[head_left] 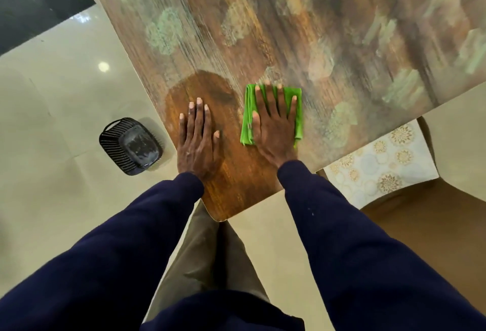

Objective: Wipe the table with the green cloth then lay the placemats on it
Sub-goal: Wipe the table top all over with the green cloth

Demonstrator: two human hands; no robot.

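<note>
The brown wooden table [263,28] fills the upper middle of the head view, its near corner pointing toward me. A folded green cloth [249,104] lies flat on it near that corner. My right hand [274,125] presses on the cloth with straight, spread fingers. My left hand [197,138] rests flat on the bare wood just left of the cloth, fingers straight. A patterned placemat [378,162] with gold and pale blue circles lies on a brown chair seat at the right, below the table edge.
A black ribbed basket [130,146] sits on the cream tiled floor left of the table. The brown chair [431,225] stands at the right. A dark floor panel [31,2] is at the upper left.
</note>
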